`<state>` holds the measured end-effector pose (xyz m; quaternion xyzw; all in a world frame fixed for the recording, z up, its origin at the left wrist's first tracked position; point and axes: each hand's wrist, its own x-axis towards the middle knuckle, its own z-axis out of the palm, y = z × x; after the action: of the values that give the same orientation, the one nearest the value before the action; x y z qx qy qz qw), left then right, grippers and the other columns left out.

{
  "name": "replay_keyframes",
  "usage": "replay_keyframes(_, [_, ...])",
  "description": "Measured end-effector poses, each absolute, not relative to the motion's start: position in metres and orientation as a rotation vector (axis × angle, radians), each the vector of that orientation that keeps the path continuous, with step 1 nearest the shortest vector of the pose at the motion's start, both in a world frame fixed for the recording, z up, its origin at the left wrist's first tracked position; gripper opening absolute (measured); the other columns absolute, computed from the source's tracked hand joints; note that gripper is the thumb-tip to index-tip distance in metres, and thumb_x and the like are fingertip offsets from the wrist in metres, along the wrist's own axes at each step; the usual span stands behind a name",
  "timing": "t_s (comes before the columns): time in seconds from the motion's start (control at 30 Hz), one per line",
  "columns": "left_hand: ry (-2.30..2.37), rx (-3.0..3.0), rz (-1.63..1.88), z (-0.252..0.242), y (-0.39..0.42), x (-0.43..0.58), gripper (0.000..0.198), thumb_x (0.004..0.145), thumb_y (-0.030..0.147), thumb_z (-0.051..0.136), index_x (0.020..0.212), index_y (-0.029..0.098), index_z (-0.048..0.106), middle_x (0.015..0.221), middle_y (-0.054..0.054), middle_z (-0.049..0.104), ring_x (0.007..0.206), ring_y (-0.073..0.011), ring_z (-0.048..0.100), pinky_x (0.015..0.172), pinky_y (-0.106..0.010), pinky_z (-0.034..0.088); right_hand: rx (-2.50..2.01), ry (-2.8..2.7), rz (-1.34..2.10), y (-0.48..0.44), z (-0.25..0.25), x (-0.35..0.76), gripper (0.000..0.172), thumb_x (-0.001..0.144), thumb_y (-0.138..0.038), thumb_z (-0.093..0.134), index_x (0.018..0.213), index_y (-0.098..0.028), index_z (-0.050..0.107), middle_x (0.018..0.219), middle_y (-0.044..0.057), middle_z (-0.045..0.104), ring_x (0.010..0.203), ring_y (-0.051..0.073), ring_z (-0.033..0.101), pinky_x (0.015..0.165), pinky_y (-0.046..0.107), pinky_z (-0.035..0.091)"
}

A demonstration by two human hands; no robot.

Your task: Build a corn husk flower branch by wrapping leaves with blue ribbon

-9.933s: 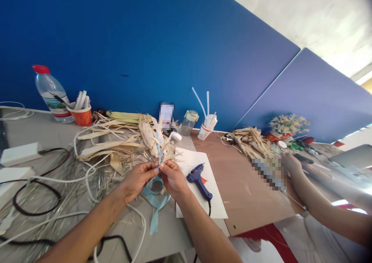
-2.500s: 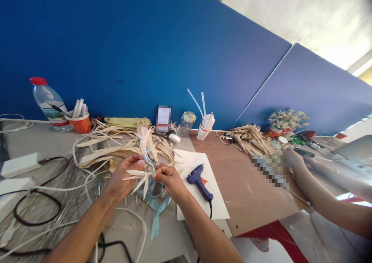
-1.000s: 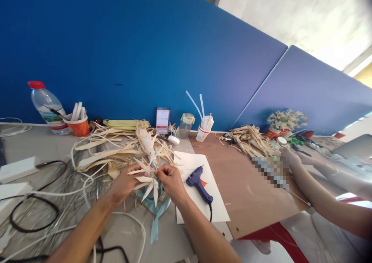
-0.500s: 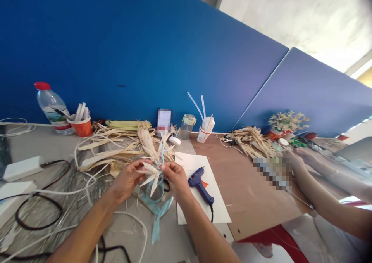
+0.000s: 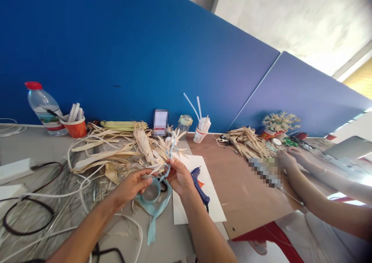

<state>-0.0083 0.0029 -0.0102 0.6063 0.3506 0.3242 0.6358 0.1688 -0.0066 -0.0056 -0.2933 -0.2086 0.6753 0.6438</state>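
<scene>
right hand's (image 5: 180,174) sprig (image 5: 170,151) near paper's (image 5: 215,208) edge

The right hand (image 5: 180,176) partly hides the blue-wrapped stem (image 5: 170,151).

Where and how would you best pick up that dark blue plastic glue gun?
Probably by its long handle, from above and the right. The dark blue plastic glue gun lies on the white sheet of paper with its handle slanting toward the person and narrow nozzle pointing away; the person's bare right forearm crowds its left side in this view.
</scene>
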Motion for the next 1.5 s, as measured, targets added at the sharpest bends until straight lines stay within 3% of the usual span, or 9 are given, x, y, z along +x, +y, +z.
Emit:
replay_keyframes(0.1, [0.751,1.405,0.676,-0.013,0.000,-0.005,0.028,0.076,0.036,0.063,0.099,0.021,0.069,0.061,0.001,0.060,0.047,-0.0099,0.042,0.047,-0.021,0.032,-0.680,-0.444,1.556,-0.005,-0.008,0.169,0.016,0.059,-0.023,0.075,0.066,-0.016,0.062,0.059,-0.003,0.059,0.049,0.009,0.048,0.048,0.022,0.042])
replay_keyframes(0.27, [0.708,1.411,0.712,-0.016,-0.001,0.001,0.022,0.069,0.028,0.068,0.089,0.022,0.072,0.090,-0.004,0.071,0.083,-0.0192,0.060,0.075,-0.027,0.045,-0.681,-0.465,1.596,-0.004,-0.010,0.168,0.018,0.059,-0.025,0.076,0.066,-0.016,0.062,0.056,-0.003,0.058,0.049,0.009,0.049,0.049,0.021,0.042])
replay_keyframes(0.4, [0.764,1.425,0.732,-0.016,0.000,0.004,0.020,0.065,0.028,0.069,0.083,0.020,0.072,0.082,-0.004,0.071,0.077,-0.0200,0.061,0.075,-0.031,0.046,-0.684,-0.509,1.592,-0.006,-0.010,0.164,0.018,0.059,-0.025,0.077,0.066,-0.017,0.062,0.060,-0.003,0.061,0.050,0.009,0.051,0.051,0.022,0.045])
replay_keyframes(0.57, [0.787,1.358,0.940,-0.012,0.001,0.005,0.029,0.064,0.027,0.071,0.092,0.019,0.069,0.091,-0.005,0.070,0.088,-0.0214,0.061,0.083,-0.033,0.045,-0.693,-0.532,1.637,-0.007,-0.010,0.160,0.021,0.058,-0.028,0.078,0.067,-0.016,0.063,0.057,-0.003,0.060,0.050,0.009,0.052,0.049,0.022,0.043])
replay_keyframes(0.8, [0.761,1.368,0.781,-0.017,-0.006,0.008,0.013,0.069,0.027,0.068,0.077,0.018,0.066,0.064,0.002,0.059,0.055,-0.0114,0.048,0.052,-0.022,0.037,-0.731,-0.552,1.620,-0.007,-0.008,0.157,0.021,0.056,-0.029,0.078,0.065,-0.017,0.063,0.052,-0.004,0.056,0.043,0.008,0.043,0.043,0.021,0.035])
replay_keyframes(0.97, [0.738,1.267,0.821,-0.015,-0.009,0.013,0.022,0.063,0.026,0.072,0.082,0.017,0.064,0.071,0.000,0.062,0.062,-0.0126,0.052,0.057,-0.023,0.040,-0.756,-0.632,1.602,-0.009,-0.010,0.152,0.025,0.056,-0.033,0.079,0.068,-0.017,0.064,0.060,-0.003,0.058,0.049,0.009,0.047,0.050,0.022,0.039])
replay_keyframes(1.2, [0.809,1.153,1.035,-0.003,-0.004,0.006,0.029,0.064,0.030,0.073,0.087,0.017,0.063,0.074,0.000,0.065,0.066,-0.0135,0.058,0.065,-0.026,0.046,-0.703,-0.879,1.628,-0.020,-0.004,0.145,0.045,0.063,-0.054,0.069,0.091,-0.019,0.068,0.082,0.004,0.066,0.070,0.015,0.057,0.063,0.026,0.045])
replay_keyframes(1.37, [0.835,1.077,1.033,0.006,-0.003,-0.003,0.033,0.066,0.034,0.072,0.091,0.016,0.059,0.057,0.006,0.055,0.042,-0.0055,0.045,0.044,-0.018,0.033,-0.942,-0.948,1.611,-0.024,-0.005,0.144,0.032,0.058,-0.038,0.076,0.081,-0.016,0.068,0.054,-0.005,0.054,0.044,0.005,0.036,0.043,0.019,0.027])
replay_keyframes(1.5, [0.765,0.987,1.030,0.006,-0.003,-0.006,0.033,0.066,0.034,0.073,0.092,0.017,0.061,0.058,0.007,0.053,0.038,-0.0014,0.036,0.039,-0.016,0.024,-0.986,-0.915,1.578,-0.023,-0.005,0.145,0.021,0.058,-0.031,0.075,0.061,-0.015,0.062,0.042,-0.009,0.042,0.039,0.004,0.027,0.041,0.019,0.019])
